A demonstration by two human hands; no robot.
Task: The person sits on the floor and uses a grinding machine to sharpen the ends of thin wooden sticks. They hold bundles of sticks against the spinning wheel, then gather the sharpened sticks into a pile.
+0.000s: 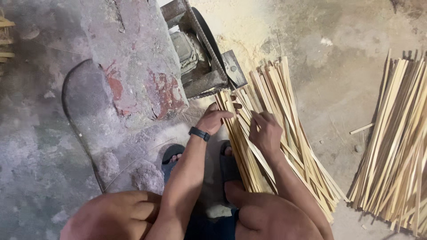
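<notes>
crouching at frame centre, left hand (214,118) and right hand (266,132) rest half-curled on bamboo strips (284,133), fingers touching them; firm grasp cannot be told; machine (200,53) at upper centre.

Both hands rest on a fanned pile of thin pale bamboo strips (271,133) lying on the dusty concrete floor (338,89). The left hand (214,118), a black band at its wrist, presses the strips' upper ends just beside a grey metal machine with a toothed belt (202,62). The right hand (265,131) lies flat across the strips. A second bundle of pale strips (396,146) lies well apart at the right.
</notes>
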